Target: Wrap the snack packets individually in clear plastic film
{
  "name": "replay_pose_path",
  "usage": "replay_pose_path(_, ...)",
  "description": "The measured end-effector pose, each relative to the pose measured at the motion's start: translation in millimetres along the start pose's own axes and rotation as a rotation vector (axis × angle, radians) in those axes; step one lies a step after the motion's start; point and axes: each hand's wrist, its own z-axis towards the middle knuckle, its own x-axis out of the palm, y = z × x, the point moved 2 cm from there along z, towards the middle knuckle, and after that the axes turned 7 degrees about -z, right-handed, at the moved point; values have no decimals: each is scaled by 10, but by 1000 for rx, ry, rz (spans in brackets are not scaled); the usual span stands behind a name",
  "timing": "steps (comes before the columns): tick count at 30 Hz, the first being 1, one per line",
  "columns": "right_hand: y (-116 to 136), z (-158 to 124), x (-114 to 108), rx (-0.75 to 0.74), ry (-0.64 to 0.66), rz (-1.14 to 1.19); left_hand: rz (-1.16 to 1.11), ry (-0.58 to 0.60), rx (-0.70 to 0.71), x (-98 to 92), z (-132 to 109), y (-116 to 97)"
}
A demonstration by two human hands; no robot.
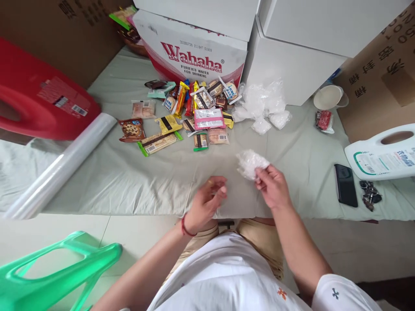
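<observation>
My right hand (272, 185) pinches a crumpled clear plastic bag (251, 164) with something white inside, held above the cloth-covered table (155, 181). What the white content is, I cannot make out. My left hand (210, 199), with a red cord at the wrist, hovers near the table's front edge, fingers curled loosely and apart, holding nothing. Beyond both hands lies a pile of wrapped snacks (204, 101), with a pink packet (209, 119) and a long green-ended wafer packet (160, 143) at its near side. Several similar plastic-wrapped white bundles (264, 103) are heaped right of the snacks.
A Wahaha carton (194, 52) and white boxes (288, 56) stand at the back. On the left are a red jug (42, 95), a plastic film roll (65, 168) and a green stool (65, 268). A phone (346, 185), keys (370, 194) and a white detergent bottle (382, 153) lie right.
</observation>
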Motion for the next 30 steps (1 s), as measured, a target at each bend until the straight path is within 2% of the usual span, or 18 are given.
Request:
replay_pose_path(2,-194,-185,98,-12,53,-20,-195,29,-137,227,95,39)
replay_pose_path(5,-315,-330,67,-89,120,-127,-257,-57,-137,344,208,76)
replay_pose_path(6,-294,-361,17,-160,84,-195,-241,-89,-111,346,225,83)
replay_pose_path(9,-124,-453,-121,-481,-131,-503,-186,-139,-81,344,210,104)
replay_pose_path(10,-76,-480,-124,-569,-147,-609,-184,-145,-83,354,192,111)
replay_pose_path(12,-52,-507,-68,-640,-37,-741,-227,-134,-93,390,153,125)
replay_pose_path(14,-127,-501,9,-559,120,-716,-321,-105,-103,426,123,132)
replay_pose_path(16,-248,-473,42,-399,180,-559,-411,-64,-123,431,104,130)
replay_pose_path(19,-391,-418,-16,-162,138,-256,-464,-6,-150,360,95,110)
replay_pose_path(22,-401,-364,-138,-37,35,-2,-469,-16,-147,243,93,85)
replay_pose_path(24,-358,-346,-194,-27,-12,87,-444,-49,-134,195,84,72)
replay_pose_path(26,-318,-353,-200,-67,-35,73,-390,-44,-142,209,62,70)
replay_pose_path(30,-327,-423,-75,-151,20,-72,-252,93,-187,372,14,107)
